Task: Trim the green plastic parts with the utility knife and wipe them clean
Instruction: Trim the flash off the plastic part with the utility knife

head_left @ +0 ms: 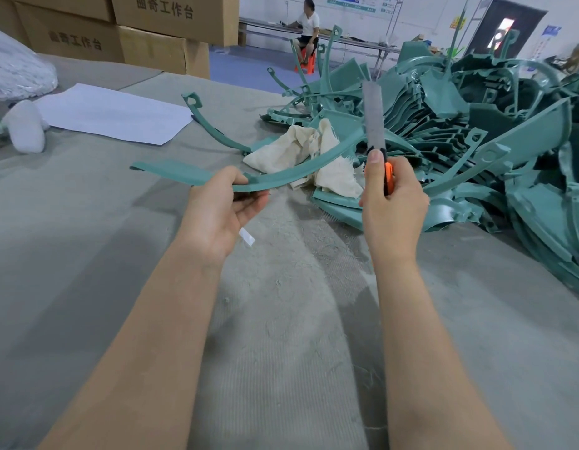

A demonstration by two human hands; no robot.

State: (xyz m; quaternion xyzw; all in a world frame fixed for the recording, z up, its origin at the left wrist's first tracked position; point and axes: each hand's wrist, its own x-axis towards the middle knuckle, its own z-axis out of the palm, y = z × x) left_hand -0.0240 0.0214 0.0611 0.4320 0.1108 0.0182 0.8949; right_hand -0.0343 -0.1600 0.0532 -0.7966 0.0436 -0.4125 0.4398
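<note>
My left hand [221, 206] grips a long curved green plastic part [294, 170] near its flat left end, holding it above the grey table. My right hand [392, 206] grips an orange utility knife [374, 131] upright, its long blade extended and blurred, close to the part's far curve. A cream cloth [301, 147] lies crumpled on the table behind the held part. A big pile of green plastic parts [476, 131] fills the right side.
A grey felt table [281, 319] carries fine shavings. A loose curved green part [213, 125] and white paper sheet [113, 115] lie at the left, cardboard boxes [119, 30] behind. A person sits on an orange stool [306, 64] far back.
</note>
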